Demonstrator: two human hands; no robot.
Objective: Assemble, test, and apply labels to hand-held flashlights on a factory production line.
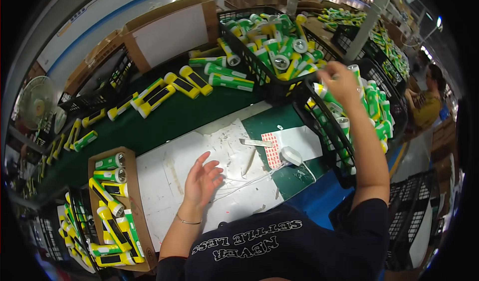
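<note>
My left hand [201, 180] hovers over the white sheet [164, 176] on the bench. Its palm is turned up, the fingers loosely spread, and nothing lies in it. My right hand [341, 84] is stretched out to the far right, over the rim of a black crate [327, 131] full of green, white and yellow flashlights [371, 101]. Its fingers are bent and smeared by motion, so I cannot see whether they hold anything. Between the hands lie a box-cutter knife [256, 142], a sheet of red stickers [272, 151] and a white plug-like piece with a cord [291, 156].
Another full black crate [269, 76] stands behind. Yellow flashlights with dark panels [157, 100] lie along the green conveyor [184, 114]. At left, a cardboard box [133, 181] holds several flashlights. A large carton [169, 31] stands at the back, and a person [429, 99] sits far right.
</note>
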